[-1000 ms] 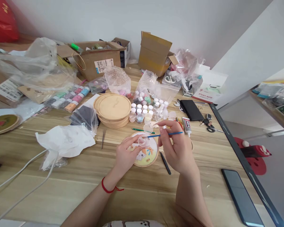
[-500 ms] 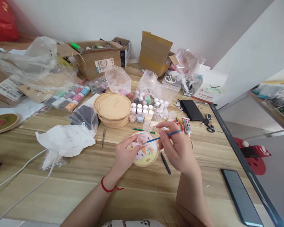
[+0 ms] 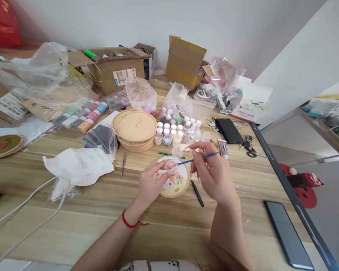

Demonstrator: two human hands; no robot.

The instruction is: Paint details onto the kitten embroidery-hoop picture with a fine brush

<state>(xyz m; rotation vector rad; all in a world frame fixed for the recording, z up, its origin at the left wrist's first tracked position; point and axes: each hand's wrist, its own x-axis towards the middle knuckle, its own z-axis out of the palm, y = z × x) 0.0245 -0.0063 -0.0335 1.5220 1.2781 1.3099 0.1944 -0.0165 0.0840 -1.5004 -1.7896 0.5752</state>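
Note:
Between thumb and fingers, my left hand (image 3: 153, 181) grips a small clear cup (image 3: 171, 166) over a round picture (image 3: 173, 187) with a wooden rim. A blue brush (image 3: 197, 159) is pinched in my right hand (image 3: 210, 171), its tip at the cup's opening. The cup's contents are too small to make out. Behind the picture lie a green pencil (image 3: 164, 153) and a clear round lid (image 3: 177, 152). Black tweezers (image 3: 197, 194) rest just right of the picture, below my right hand.
Wooden discs (image 3: 137, 126) are stacked behind my left hand, beside several white-capped jars (image 3: 173, 133). A white sheet (image 3: 79, 167) and metal tools (image 3: 123, 165) lie left. To the right are a glue tube (image 3: 223, 148), a black pouch (image 3: 228, 131), keys (image 3: 247, 143) and a phone (image 3: 288, 235).
The blue brush and my right hand have shifted slightly right and up. The cup in my left hand has moved a little right.

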